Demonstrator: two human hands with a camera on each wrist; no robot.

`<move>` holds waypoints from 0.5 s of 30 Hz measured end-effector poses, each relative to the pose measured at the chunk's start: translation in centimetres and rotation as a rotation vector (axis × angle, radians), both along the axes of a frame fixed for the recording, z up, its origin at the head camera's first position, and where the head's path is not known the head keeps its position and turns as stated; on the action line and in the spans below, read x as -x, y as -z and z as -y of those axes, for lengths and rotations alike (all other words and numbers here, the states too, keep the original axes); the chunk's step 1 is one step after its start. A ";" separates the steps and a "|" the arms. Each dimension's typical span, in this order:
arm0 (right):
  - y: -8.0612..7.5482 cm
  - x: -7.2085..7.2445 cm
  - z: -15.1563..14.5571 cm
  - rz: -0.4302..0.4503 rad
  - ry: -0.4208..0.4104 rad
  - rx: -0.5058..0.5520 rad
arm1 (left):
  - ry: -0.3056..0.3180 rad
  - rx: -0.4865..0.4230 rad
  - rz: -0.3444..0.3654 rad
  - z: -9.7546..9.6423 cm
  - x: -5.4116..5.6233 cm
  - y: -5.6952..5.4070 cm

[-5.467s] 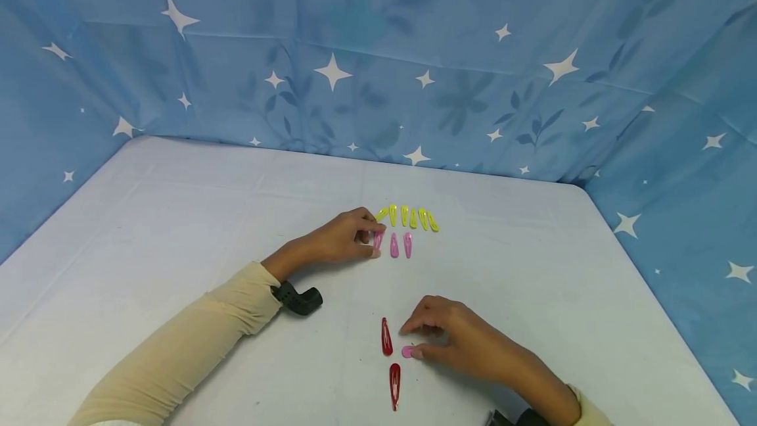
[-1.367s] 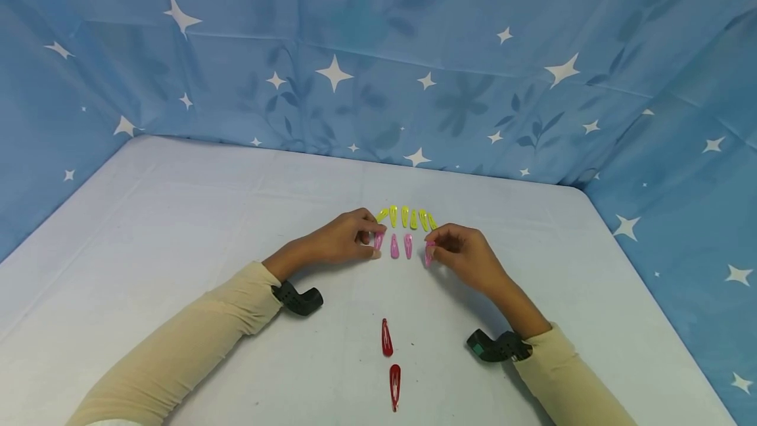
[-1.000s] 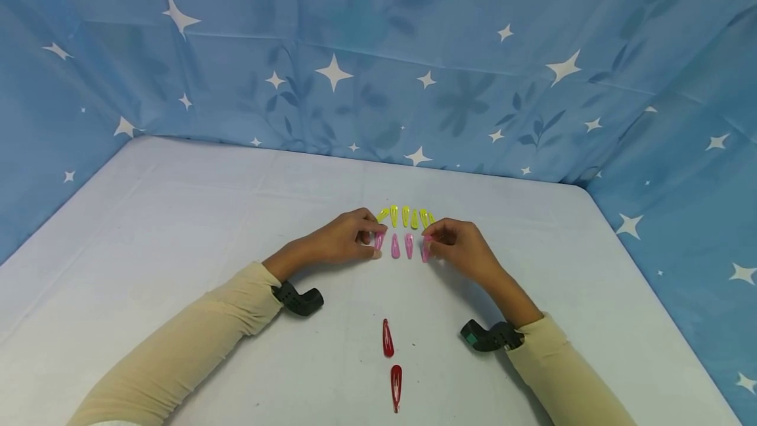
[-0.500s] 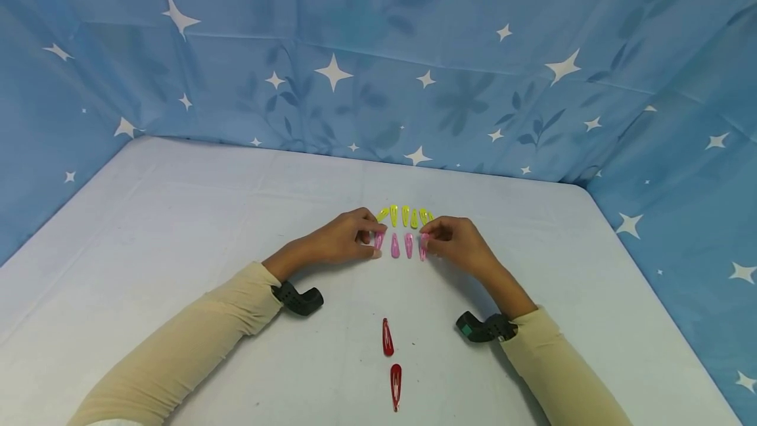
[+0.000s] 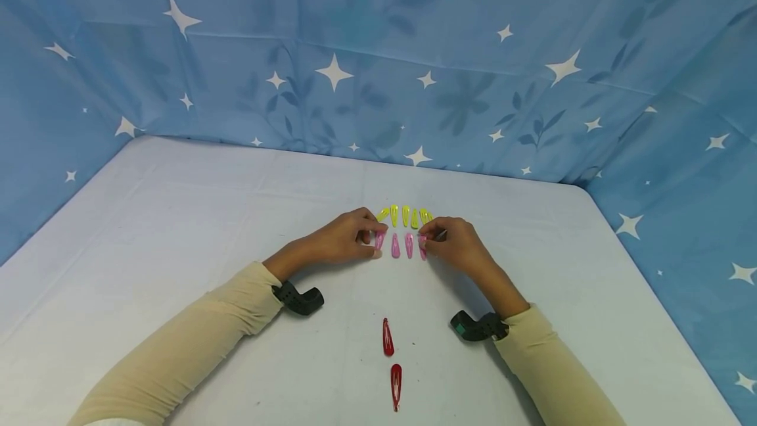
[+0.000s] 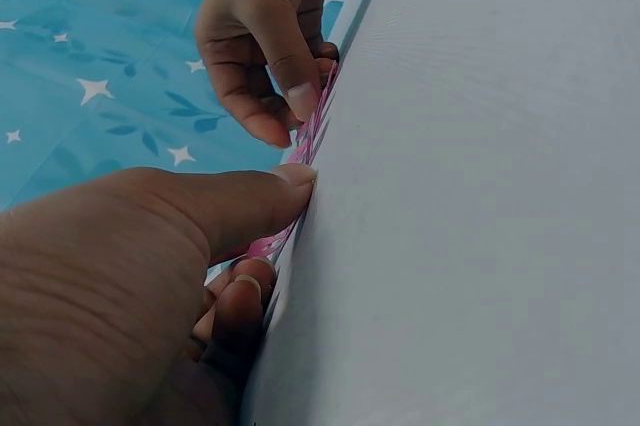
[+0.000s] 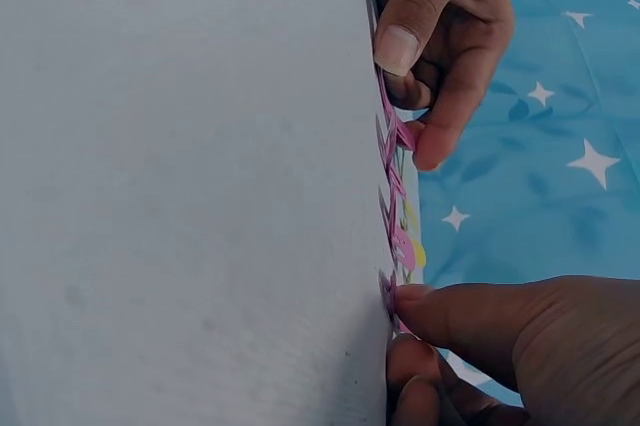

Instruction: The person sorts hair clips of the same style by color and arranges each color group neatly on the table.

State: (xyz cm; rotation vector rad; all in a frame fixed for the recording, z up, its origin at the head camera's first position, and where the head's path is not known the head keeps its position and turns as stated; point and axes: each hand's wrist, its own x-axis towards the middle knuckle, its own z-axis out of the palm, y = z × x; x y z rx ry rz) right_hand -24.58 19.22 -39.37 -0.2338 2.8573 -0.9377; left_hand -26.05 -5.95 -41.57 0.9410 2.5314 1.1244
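Observation:
A row of pink snap hair clips lies in the middle of the table. At its left end my left hand pinches one pink hair clip between thumb and forefinger, one at each end of it. My right hand pinches the pink hair clip at the right end, partly covering it. Between the hands lie two more, a pink clip and a slimmer-looking pink clip. In the right wrist view, the left hand appears beyond the row and the right thumb presses its near end.
Just behind the pink row stands an arc of several yellow hair clips, the outer ones partly hidden by the hands. Closer to the front lie a red hair clip and another red clip. A blue star-patterned curtain borders the white table.
My right hand has brought a pink hair clip from beside the red clips to the right end of the pink row, then shifted it slightly left. The left hand stays put.

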 end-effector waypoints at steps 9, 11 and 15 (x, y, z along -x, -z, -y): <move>-0.2 -0.4 0.0 -0.021 -0.005 0.035 | 0.010 -0.001 -0.028 0.0 0.0 0.2; -0.3 -0.5 -0.1 -0.024 -0.007 0.045 | 0.008 -0.005 -0.032 0.0 0.0 0.2; -0.5 -0.8 -0.4 -0.019 -0.004 0.061 | -0.005 -0.007 -0.045 0.0 -0.1 0.1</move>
